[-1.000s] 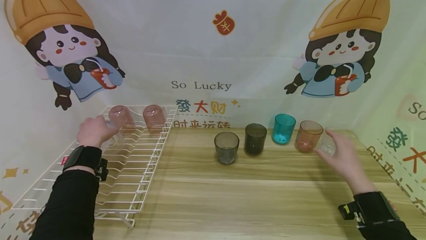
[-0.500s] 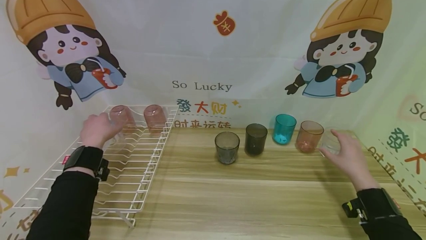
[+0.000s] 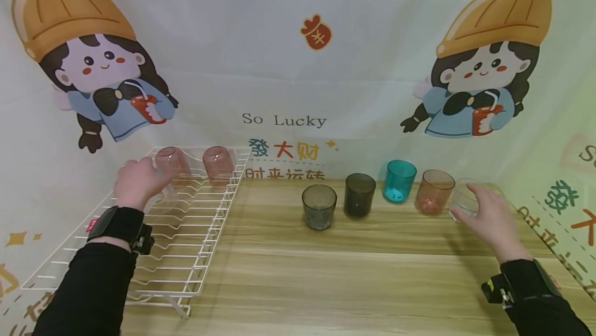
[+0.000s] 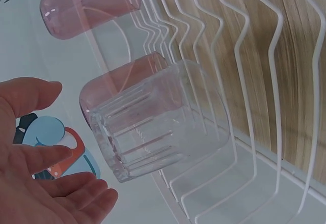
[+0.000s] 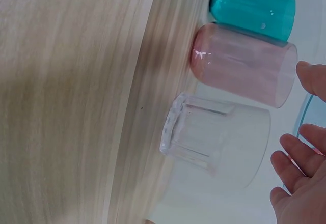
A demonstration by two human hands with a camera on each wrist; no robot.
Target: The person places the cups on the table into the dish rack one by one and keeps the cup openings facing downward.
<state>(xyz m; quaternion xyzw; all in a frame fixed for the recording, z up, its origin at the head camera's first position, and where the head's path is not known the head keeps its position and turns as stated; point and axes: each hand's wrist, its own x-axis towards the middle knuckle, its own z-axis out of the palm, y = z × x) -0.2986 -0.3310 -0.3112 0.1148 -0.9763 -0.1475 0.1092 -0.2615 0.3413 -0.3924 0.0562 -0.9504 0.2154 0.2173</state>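
Gap separates left fingers point(image 4: 48, 158) from upturned clear glass point(image 4: 158, 124).

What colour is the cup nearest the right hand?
That cup is clear and colourless; it shows best in the right wrist view.

Behind it all we see a pale, creased cloth point(image 3: 223, 67) — printed with a left figure point(image 3: 112, 111) and a right figure point(image 3: 481, 111), both in orange hats point(image 3: 76, 12). Between them we find a red pouch point(image 3: 316, 32); below it, we read "So Lucky" point(image 3: 300, 120) above coloured characters point(image 3: 283, 150). We have a wood-grain table point(image 3: 326, 284) underneath — pale, with darker streaks.
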